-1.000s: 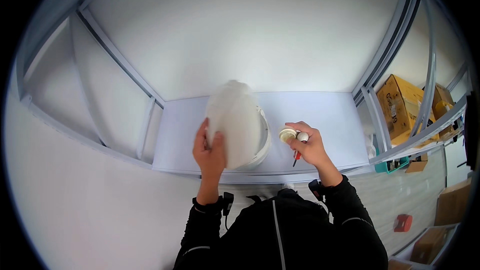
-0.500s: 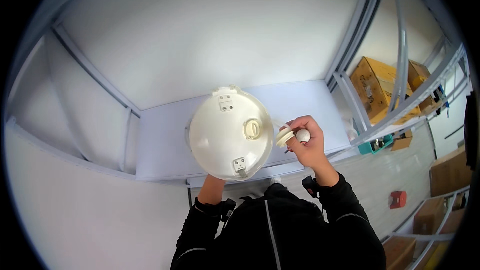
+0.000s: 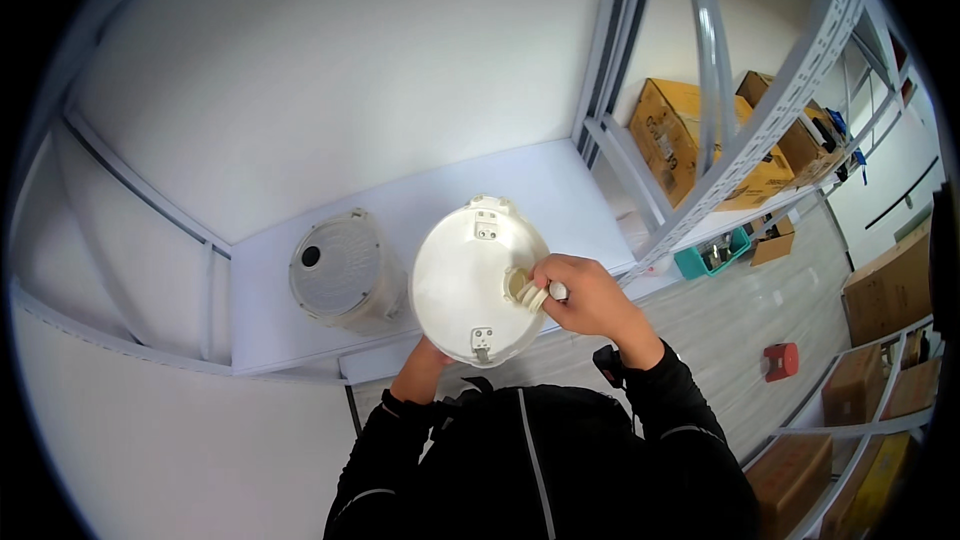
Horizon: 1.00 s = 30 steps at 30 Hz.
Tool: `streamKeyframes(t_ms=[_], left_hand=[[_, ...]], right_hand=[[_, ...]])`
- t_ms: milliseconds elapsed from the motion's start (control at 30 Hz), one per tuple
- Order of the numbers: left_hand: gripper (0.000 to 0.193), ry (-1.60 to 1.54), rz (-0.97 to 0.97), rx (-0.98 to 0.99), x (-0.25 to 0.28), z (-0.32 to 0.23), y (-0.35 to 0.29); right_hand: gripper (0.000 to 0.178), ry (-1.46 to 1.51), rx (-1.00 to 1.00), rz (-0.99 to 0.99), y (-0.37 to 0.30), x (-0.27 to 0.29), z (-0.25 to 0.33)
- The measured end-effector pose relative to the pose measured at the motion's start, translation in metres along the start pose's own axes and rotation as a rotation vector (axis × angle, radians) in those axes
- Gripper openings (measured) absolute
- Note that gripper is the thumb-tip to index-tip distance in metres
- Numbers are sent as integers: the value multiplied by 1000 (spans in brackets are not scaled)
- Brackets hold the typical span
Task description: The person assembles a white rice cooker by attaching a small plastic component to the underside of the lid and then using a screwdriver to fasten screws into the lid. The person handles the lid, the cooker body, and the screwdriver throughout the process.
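Observation:
My left hand (image 3: 432, 352) holds a round white domed lid (image 3: 460, 285) by its near edge, the fingers mostly hidden underneath. Small metal-riveted plates sit at the lid's far and near sides. On its right side is a round, collared opening (image 3: 516, 282). Closed around a cream threaded cap (image 3: 534, 297), my right hand (image 3: 585, 298) has brought it to that opening; I cannot tell if the threads touch it. A small white knob (image 3: 558, 291) shows between the fingers. A round whitish drum (image 3: 345, 275) with a black hole in its top stands left of the lid.
The drum rests on a white tabletop (image 3: 510, 175) framed by grey metal posts. At the right are a yellow cardboard box (image 3: 690, 145), a teal bin (image 3: 715, 255), a red stool (image 3: 780, 362) on the floor, and shelves with brown boxes (image 3: 855, 388).
My right hand has moved the threaded cap left to the lid's opening. The view has shifted, the lid has come nearer me, and the drum behind it now shows on the left.

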<state>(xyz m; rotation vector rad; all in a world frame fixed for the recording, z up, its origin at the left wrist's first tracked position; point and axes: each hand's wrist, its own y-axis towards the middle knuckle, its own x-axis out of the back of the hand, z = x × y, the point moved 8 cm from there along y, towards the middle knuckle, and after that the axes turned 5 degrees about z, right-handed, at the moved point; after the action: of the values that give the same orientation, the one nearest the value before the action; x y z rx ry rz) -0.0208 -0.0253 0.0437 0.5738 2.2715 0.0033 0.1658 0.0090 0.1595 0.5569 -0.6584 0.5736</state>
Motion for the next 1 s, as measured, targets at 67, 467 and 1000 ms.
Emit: streamKeyframes(t_ms=[67,467,1000], left_hand=[[75,45,36,-41,-24,10,20],[69,-111,-49,42,-45,137,50],[70,-49,-152,-117,-85,128,57]], right_hand=[[22,77,2,-6,-18,16,-11],[18,282,-74,-95,-108,83,-72],[27,272,-5,43,-142,109,-72]])
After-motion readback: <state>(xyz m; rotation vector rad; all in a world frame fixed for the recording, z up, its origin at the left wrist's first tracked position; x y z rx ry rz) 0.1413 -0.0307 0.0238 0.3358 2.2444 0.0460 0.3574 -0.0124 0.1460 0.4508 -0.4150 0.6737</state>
